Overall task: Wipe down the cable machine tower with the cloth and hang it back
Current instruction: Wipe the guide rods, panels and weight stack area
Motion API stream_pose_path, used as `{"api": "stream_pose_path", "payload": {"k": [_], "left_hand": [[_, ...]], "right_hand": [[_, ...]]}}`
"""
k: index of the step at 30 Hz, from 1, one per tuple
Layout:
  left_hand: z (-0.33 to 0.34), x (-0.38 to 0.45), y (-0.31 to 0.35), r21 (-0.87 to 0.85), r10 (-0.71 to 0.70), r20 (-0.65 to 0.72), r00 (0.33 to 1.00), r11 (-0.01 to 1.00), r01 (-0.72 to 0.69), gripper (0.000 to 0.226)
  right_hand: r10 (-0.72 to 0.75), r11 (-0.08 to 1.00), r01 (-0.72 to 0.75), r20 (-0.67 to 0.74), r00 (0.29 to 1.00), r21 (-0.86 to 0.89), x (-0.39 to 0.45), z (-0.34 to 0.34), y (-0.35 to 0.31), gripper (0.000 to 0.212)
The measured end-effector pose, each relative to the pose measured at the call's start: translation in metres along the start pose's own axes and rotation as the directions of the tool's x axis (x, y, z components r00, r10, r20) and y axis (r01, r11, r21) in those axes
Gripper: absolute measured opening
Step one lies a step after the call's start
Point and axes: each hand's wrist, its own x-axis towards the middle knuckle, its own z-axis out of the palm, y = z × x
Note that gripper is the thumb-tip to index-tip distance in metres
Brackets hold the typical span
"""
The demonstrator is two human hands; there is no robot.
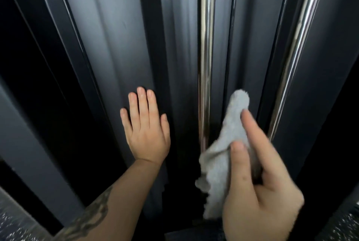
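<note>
The right hand point(258, 178) pinches the grey cloth point(225, 153) just right of the upright chrome rod point(206, 66), which runs straight up from it, while the left hand point(145, 128) presses flat, fingers straight, on the dark tower panel point(120, 46)

Dark grey tower panels point(120, 32): painted metal by the look, smooth with a soft satin sheen, nowhere near glossy. Two guide rods point(206, 46) running up the right half: polished chrome, mirror-bright, streaky reflections all down them. Pale grey cloth point(219, 163): fuzzy, nubby terry-like pile, totally matt, ragged fluffy edges. Speckled floor point(11, 227) in the bottom corners: black with pale flecks, rubbery and grainy-looking, though too blurred to call for sure.
</note>
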Motion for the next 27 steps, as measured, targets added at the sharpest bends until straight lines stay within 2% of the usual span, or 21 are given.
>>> {"api": "stream_pose_path", "payload": {"k": [2,4,7,9,12,14,19,21,23,27], "left_hand": [[0.002,-0.001,-0.001,-0.006,0.01,-0.014,1.0,1.0,-0.01,0.066],[0.004,0.0,-0.003,0.001,0.021,-0.048,0.999,1.0,-0.021,0.06],[0.003,0.002,-0.002,-0.023,0.025,-0.074,0.997,0.999,-0.027,0.053],[0.002,0.001,0.0,-0.033,0.03,-0.077,0.997,0.999,-0.033,0.051],[0.002,0.001,-0.002,-0.024,0.015,-0.082,0.997,1.0,-0.017,0.056],[0.002,0.001,-0.003,-0.023,0.005,-0.058,0.998,1.0,-0.006,0.063],[0.004,0.0,-0.002,-0.035,0.021,-0.038,0.999,0.999,-0.023,0.057],[0.003,0.0,-0.003,-0.04,0.01,-0.037,0.999,0.999,-0.012,0.057],[0.003,-0.001,-0.003,-0.045,0.012,-0.033,0.999,0.999,-0.014,0.058],[0.004,0.0,-0.002,-0.034,0.021,-0.046,0.999,0.999,-0.023,0.057]], "right_hand": [[0.133,0.986,-0.136,0.035,0.99,0.091,0.015,0.019,-0.002,0.039],[0.242,0.959,-0.262,0.173,0.955,0.105,0.021,0.032,0.004,0.046],[0.161,0.987,-0.154,0.333,0.929,-0.048,0.013,0.039,0.008,0.059],[0.136,0.985,-0.086,0.364,0.921,-0.149,0.021,0.042,0.013,0.064],[0.137,0.982,-0.069,0.408,0.903,-0.176,0.047,0.052,0.012,0.069],[0.114,0.987,-0.056,0.403,0.908,-0.151,0.054,0.055,0.012,0.069],[-0.036,0.993,0.072,0.34,0.94,-0.094,0.019,0.045,0.034,0.061],[-0.106,0.971,0.171,0.339,0.935,-0.167,-0.004,0.047,0.046,0.062],[-0.184,0.952,0.249,0.318,0.93,-0.178,-0.019,0.047,0.06,0.053],[0.024,1.0,-0.023,0.18,0.983,-0.011,0.004,0.051,0.041,0.05]]}}
